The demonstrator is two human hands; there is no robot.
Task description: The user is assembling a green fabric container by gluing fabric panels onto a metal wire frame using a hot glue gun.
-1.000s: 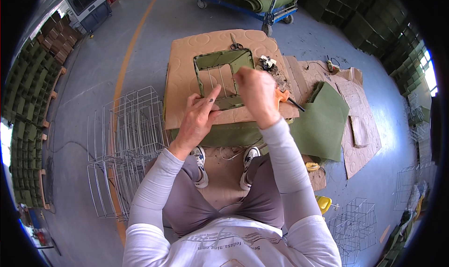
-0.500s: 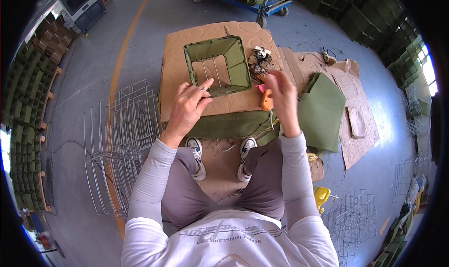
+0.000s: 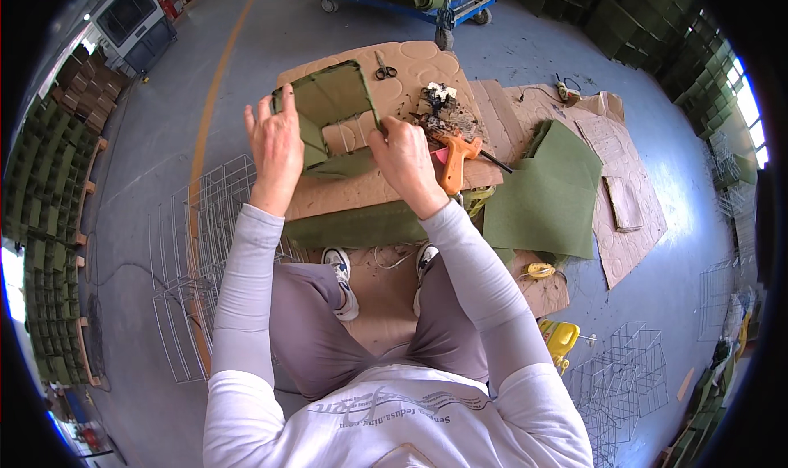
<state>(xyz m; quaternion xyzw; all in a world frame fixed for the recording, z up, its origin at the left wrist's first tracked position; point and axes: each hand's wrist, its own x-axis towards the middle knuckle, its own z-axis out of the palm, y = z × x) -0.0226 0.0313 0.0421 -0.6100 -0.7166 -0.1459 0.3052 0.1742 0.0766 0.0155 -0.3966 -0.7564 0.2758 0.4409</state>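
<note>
A green felt box [image 3: 336, 99] with dark rims sits tilted on a cardboard-covered block [image 3: 410, 54] in front of me. My left hand [image 3: 275, 152] is at its left side, fingers stretched and spread, the index finger against the wall; its thumb is hidden. My right hand [image 3: 404, 160] pinches the rim at the box's near right corner. Right of that hand lies an orange glue gun [image 3: 453, 168] with a dark nozzle pointing right. Black-handled scissors [image 3: 385, 69] rest beyond the box.
Dark scraps [image 3: 443, 115] litter the cardboard on the right. Green felt sheets [image 3: 550, 193] lie on the floor cardboard. Wire frames [image 3: 213, 222] stand at left, and more wire frames [image 3: 624, 378] at lower right. A blue cart [image 3: 394, 4] carries green rolls at the back.
My right hand has moved from beside the glue gun to the box's rim. My left hand has shifted left, and the box has turned and tilted. The scissors now show.
</note>
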